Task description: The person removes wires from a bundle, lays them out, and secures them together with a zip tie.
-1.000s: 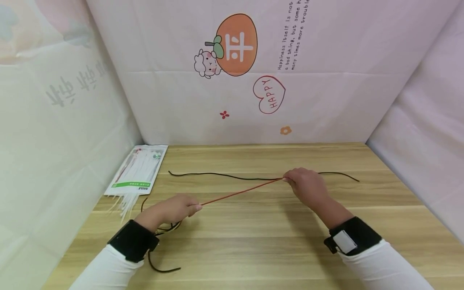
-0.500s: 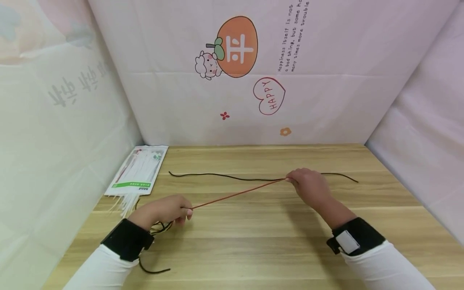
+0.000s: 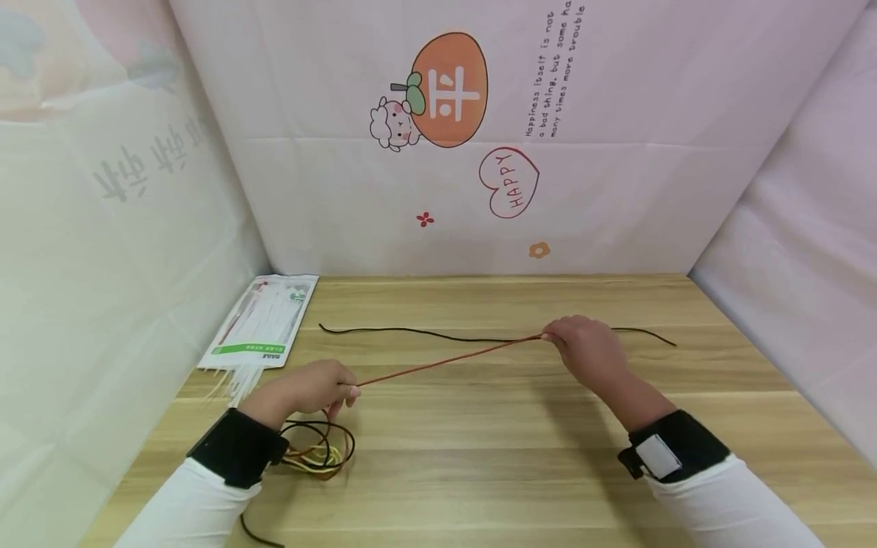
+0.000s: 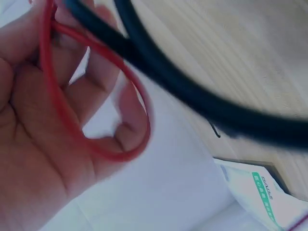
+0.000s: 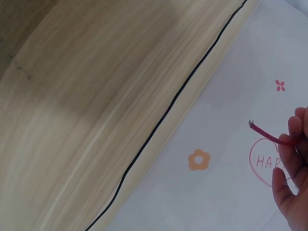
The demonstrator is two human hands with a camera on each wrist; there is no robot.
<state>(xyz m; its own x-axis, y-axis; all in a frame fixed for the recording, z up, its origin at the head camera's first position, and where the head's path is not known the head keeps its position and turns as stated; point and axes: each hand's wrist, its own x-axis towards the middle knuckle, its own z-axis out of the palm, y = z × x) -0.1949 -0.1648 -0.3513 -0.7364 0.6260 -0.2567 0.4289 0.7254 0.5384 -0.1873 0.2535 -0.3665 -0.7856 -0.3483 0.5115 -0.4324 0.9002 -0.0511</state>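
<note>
A red wire (image 3: 445, 361) stretches nearly straight between my two hands over the table. My left hand (image 3: 311, 388) pinches it at the lower left, while my right hand (image 3: 589, 350) grips its other end. In the right wrist view the red wire's tip (image 5: 260, 131) pokes out past the fingers, with bare strands showing. Below the left hand sits a tangle of black, red and yellow wires (image 3: 333, 459). The left wrist view has a red loop (image 4: 50, 72) across the palm and a thick, blurred black wire (image 4: 192, 98) close to the camera.
Behind the red wire, a long black wire (image 3: 418, 330) lies across the table (image 3: 479, 487), partly hidden by the right hand. At the back left rests a bag (image 3: 263, 316) with white cable ties (image 3: 243, 380) spilling out. Printed cloth walls (image 3: 308, 205) enclose the back and sides.
My left hand has moved left, then slightly up, drawing the red wire longer between the hands. The wire tangle shows more below it. My right hand has shifted slightly right.
</note>
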